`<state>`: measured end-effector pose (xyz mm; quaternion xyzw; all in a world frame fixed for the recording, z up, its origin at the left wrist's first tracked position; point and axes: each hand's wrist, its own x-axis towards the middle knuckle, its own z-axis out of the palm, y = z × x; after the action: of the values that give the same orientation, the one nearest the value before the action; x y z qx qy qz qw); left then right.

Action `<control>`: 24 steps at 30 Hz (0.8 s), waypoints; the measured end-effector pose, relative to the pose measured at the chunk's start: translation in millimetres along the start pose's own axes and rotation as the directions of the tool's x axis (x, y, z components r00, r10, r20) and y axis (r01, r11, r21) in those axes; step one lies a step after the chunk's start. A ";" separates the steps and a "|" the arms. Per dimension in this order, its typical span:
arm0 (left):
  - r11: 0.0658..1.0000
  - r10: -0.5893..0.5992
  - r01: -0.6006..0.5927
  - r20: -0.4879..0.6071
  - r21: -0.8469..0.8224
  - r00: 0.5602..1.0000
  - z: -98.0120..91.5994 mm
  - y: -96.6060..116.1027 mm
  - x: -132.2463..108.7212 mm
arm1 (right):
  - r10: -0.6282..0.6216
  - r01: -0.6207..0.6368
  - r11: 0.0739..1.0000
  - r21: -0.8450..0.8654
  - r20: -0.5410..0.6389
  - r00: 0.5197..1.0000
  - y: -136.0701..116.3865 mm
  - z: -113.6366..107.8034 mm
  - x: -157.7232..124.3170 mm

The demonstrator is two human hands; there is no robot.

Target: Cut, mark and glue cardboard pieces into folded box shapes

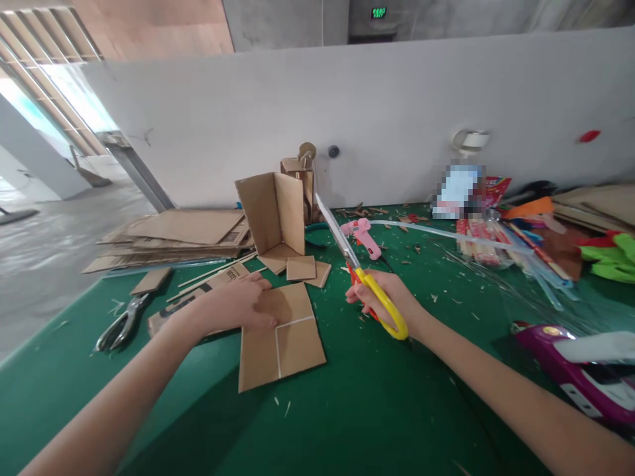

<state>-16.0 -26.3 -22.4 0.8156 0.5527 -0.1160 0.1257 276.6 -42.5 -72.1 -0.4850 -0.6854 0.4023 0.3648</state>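
My left hand (235, 305) rests with fingers spread on the upper left of a square cardboard piece (300, 347) marked with a white angled line. In my right hand (387, 297) is a pair of scissors (350, 248) with a yellow handle, its blades pointing up and to the left above the table. A red-orange part shows by my right fingers. Small cardboard squares (301, 268) lie just beyond the marked piece. Behind them stands a folded cardboard corner (278, 211). Printed cardboard (198, 297) lies partly under my left forearm.
Stacked cardboard (183, 228) and pliers (126, 320) are at the left. A pink glue gun (364, 237) lies beyond my right hand, near a cardboard structure (300, 175). Packets of sticks (483, 241) and a purple device (565, 370) occupy the right of the green table (367, 423).
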 end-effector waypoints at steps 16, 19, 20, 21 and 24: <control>0.839 -0.082 -0.177 -0.441 -0.514 0.894 -76.2 -19.6 -18.6 | -0.200 0.258 0.957 -0.130 0.347 0.916 1.9 -40.1 3.2; 0.797 -0.179 -0.191 -0.527 -0.573 0.831 -76.1 -28.1 -17.8 | -0.112 0.262 0.932 -0.250 0.490 0.864 -7.6 -56.9 2.0; 0.791 -0.209 -0.196 -0.558 -0.580 0.803 -74.8 -30.2 -17.1 | -0.082 0.260 0.924 -0.279 0.520 0.850 -10.4 -60.7 1.5; 0.781 -0.244 -0.199 -0.582 -0.592 0.776 -73.4 -31.9 -16.4 | -0.057 0.257 0.918 -0.303 0.540 0.840 -12.7 -63.5 0.9; 0.730 -0.317 -0.222 -0.608 -0.647 0.728 -71.0 -34.0 -14.7 | -0.017 0.249 0.904 -0.349 0.550 0.835 -17.7 -66.4 -0.4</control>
<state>-49.3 -3.3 46.7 0.6780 0.5834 0.3998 0.2001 329.2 -33.4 -28.9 -0.3684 -0.8605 0.3430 0.0781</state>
